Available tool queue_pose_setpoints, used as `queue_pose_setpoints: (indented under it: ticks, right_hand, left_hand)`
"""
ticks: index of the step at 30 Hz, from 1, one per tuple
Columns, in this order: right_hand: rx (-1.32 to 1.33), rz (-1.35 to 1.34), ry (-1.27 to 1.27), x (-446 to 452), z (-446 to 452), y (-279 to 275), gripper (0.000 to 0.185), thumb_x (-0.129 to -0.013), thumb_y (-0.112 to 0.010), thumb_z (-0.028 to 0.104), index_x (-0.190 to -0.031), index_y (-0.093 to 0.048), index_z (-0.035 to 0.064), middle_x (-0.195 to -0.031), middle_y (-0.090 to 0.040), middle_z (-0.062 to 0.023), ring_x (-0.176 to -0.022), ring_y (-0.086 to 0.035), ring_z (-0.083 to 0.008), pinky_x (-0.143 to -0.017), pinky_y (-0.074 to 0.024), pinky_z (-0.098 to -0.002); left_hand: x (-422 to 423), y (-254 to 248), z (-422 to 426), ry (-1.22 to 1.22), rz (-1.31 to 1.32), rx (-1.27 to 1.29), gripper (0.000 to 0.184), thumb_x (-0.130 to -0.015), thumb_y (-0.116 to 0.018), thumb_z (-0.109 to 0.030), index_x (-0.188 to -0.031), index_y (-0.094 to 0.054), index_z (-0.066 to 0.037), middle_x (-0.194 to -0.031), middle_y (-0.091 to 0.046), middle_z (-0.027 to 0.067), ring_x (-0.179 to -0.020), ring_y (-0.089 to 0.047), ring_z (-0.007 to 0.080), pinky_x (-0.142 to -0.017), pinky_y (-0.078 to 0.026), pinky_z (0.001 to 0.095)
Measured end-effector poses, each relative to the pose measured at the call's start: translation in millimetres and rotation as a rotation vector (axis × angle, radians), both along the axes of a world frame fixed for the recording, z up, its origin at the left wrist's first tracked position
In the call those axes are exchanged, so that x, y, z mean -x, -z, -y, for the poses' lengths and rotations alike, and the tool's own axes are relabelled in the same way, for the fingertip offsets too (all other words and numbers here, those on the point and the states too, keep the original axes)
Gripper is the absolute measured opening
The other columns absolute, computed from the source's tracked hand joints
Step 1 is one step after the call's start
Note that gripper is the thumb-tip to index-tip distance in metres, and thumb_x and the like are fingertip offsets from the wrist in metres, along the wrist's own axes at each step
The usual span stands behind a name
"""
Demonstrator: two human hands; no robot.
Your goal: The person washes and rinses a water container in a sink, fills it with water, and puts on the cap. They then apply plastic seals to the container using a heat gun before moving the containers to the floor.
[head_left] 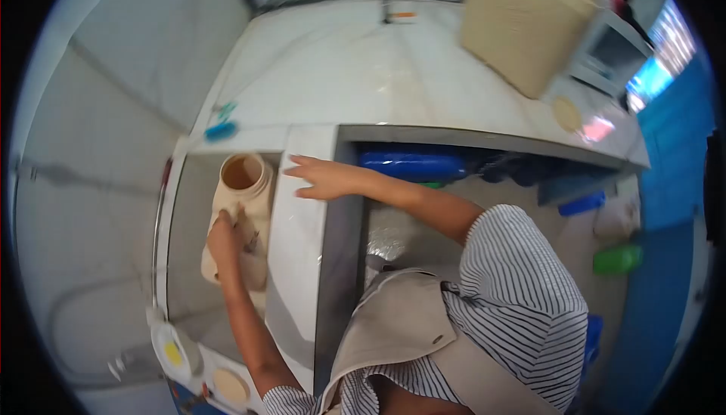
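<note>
A beige plastic jug (259,222) with a wide uncapped mouth stands in the narrow sink basin (185,279) at the left. My left hand (224,245) is closed on its upper side, below the neck; the fingertips are partly hidden against the plastic. My right hand (321,178) reaches across from the right with fingers spread over the white tiled ledge (299,249) beside the basin. It holds nothing, and its fingertips point toward the jug's mouth. Whether they touch the ledge, I cannot tell.
A blue item (221,131) lies on the counter behind the basin. A large beige jerrycan (529,26) stands at the back right. Below the counter's opening are a blue cylinder (412,165) and a green container (617,259). A white container (175,351) sits at the lower left.
</note>
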State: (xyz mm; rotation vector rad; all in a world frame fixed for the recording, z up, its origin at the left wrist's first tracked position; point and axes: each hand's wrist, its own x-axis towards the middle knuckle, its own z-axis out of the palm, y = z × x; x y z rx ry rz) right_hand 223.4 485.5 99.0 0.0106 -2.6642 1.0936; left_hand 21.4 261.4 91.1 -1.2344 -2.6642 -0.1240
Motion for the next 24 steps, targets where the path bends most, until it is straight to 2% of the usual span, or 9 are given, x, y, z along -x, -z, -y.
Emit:
queue_pose_setpoints:
  ticks: [3,7,8,10,13,16,18,20,24]
  right_hand:
    - [0.030,0.252,0.184,-130,-77,15,0.050,-0.087,-0.054,0.033,-0.124,-0.048,-0.0007,-0.128,-0.047,-0.0235,-0.119,-0.045,-0.0353,-0.101,-0.0351,-0.0388]
    - [0.161,0.251,0.543,-312,-155,1,0.041,-0.086,-0.055,0.032,-0.109,-0.060,-0.0011,-0.103,-0.064,-0.0157,-0.097,-0.060,-0.0240,-0.085,-0.0451,-0.0346]
    - [0.299,0.300,0.701,-355,-184,5,0.035,-0.086,-0.055,0.028,-0.100,-0.063,-0.0024,-0.084,-0.067,-0.0110,-0.080,-0.062,-0.0186,-0.071,-0.0486,-0.0327]
    - [0.401,0.046,1.092,-445,-237,13,0.027,-0.083,-0.055,0.024,-0.092,-0.064,0.0002,-0.072,-0.064,-0.0107,-0.065,-0.061,-0.0153,-0.057,-0.0482,-0.0327]
    - [-0.263,0.153,1.799,-556,-303,5,0.016,-0.083,-0.052,0.014,-0.087,-0.061,0.0018,-0.077,-0.064,-0.0090,-0.071,-0.063,-0.0163,-0.057,-0.0512,-0.0296]
    - [0.192,0.075,1.680,-610,-419,35,0.018,-0.084,-0.050,0.014,-0.089,-0.061,0.0010,-0.085,-0.065,-0.0130,-0.078,-0.064,-0.0209,-0.062,-0.0513,-0.0325]
    - [0.351,-0.216,1.327,-592,-509,44,0.022,-0.085,-0.050,0.017,-0.096,-0.062,0.0012,-0.095,-0.064,-0.0154,-0.087,-0.062,-0.0250,-0.074,-0.0492,-0.0341]
    - [-0.125,-0.468,1.179,-553,-564,31,0.029,-0.082,-0.057,0.020,-0.106,-0.061,0.0032,-0.090,-0.064,-0.0215,-0.087,-0.061,-0.0356,-0.075,-0.0474,-0.0388]
    - [0.465,-0.423,0.825,-498,-627,-6,0.037,-0.085,-0.055,0.018,-0.117,-0.053,0.0013,-0.107,-0.060,-0.0204,-0.102,-0.056,-0.0350,-0.086,-0.0445,-0.0385]
  left_hand:
    - [4,21,-27,-0.050,-0.075,0.017,0.040,-0.084,-0.056,-0.044,-0.083,-0.052,-0.003,-0.077,-0.062,0.0187,-0.074,-0.061,0.0374,-0.062,-0.047,0.0462]
    - [-38,15,-52,-0.044,-0.190,0.041,0.033,-0.083,-0.059,-0.031,-0.098,-0.056,-0.001,-0.088,-0.061,0.0195,-0.085,-0.059,0.0375,-0.072,-0.046,0.0457]
    - [-55,17,-68,-0.056,-0.374,-0.015,0.033,-0.082,-0.060,-0.025,-0.103,-0.056,0.000,-0.092,-0.060,0.0198,-0.088,-0.058,0.0377,-0.076,-0.045,0.0458]
    - [-97,24,-115,0.140,-0.237,-0.118,0.035,-0.080,-0.061,-0.019,-0.108,-0.055,0.002,-0.095,-0.059,0.0199,-0.091,-0.057,0.0373,-0.080,-0.044,0.0457]
    - [-249,8,-202,0.558,0.113,-0.427,0.038,-0.077,-0.063,-0.013,-0.111,-0.054,0.003,-0.101,-0.059,0.0200,-0.097,-0.055,0.0360,-0.086,-0.041,0.0447]
    - [-463,-1,-309,1.032,0.293,-0.412,0.039,-0.073,-0.067,-0.014,-0.108,-0.056,-0.001,-0.110,-0.057,0.0188,-0.107,-0.050,0.0348,-0.093,-0.038,0.0436]
    - [-585,-4,-390,1.478,0.419,-0.055,0.051,-0.075,-0.067,-0.022,-0.121,-0.051,-0.007,-0.123,-0.050,0.0150,-0.121,-0.041,0.0322,-0.100,-0.033,0.0460]
    - [-668,19,-435,1.505,0.262,-0.226,0.048,-0.077,-0.063,-0.030,-0.119,-0.050,-0.010,-0.131,-0.043,0.0098,-0.127,-0.035,0.0286,-0.104,-0.026,0.0526]
    - [-701,63,-500,1.379,0.143,0.038,0.044,-0.080,-0.061,-0.030,-0.118,-0.051,-0.010,-0.130,-0.044,0.0099,-0.125,-0.038,0.0271,-0.105,-0.025,0.0512]
